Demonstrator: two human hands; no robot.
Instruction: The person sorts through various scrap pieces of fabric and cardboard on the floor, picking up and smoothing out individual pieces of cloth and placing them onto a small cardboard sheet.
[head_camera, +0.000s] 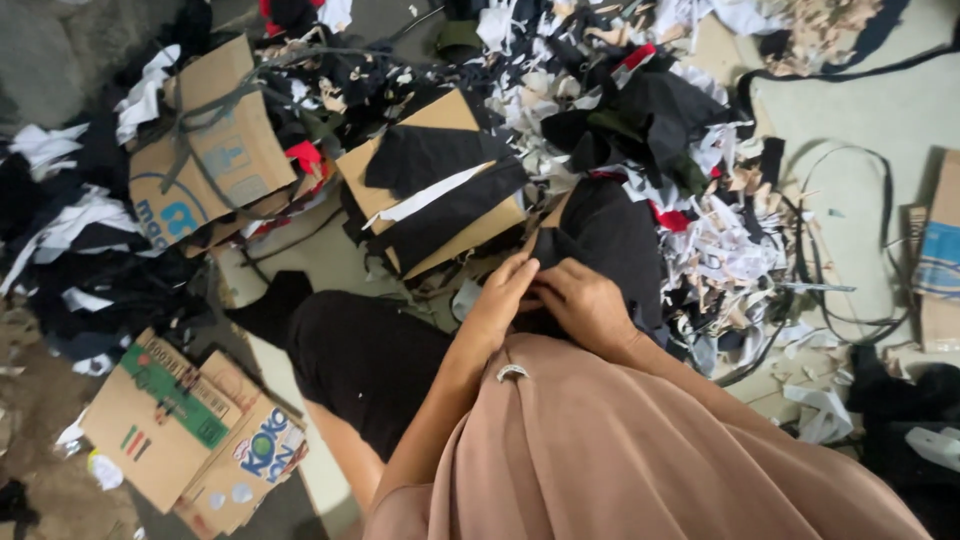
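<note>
Your left hand (500, 300) and right hand (585, 305) meet at centre, fingers pinching edge of black cloth piece (605, 235) lying just ahead on floor (880, 110). Cardboard sheet draped with dark fabric (435, 180) just beyond. Heap of black, white, red scraps (700, 230) right. Printed cardboard boxes (185, 425) left.
</note>
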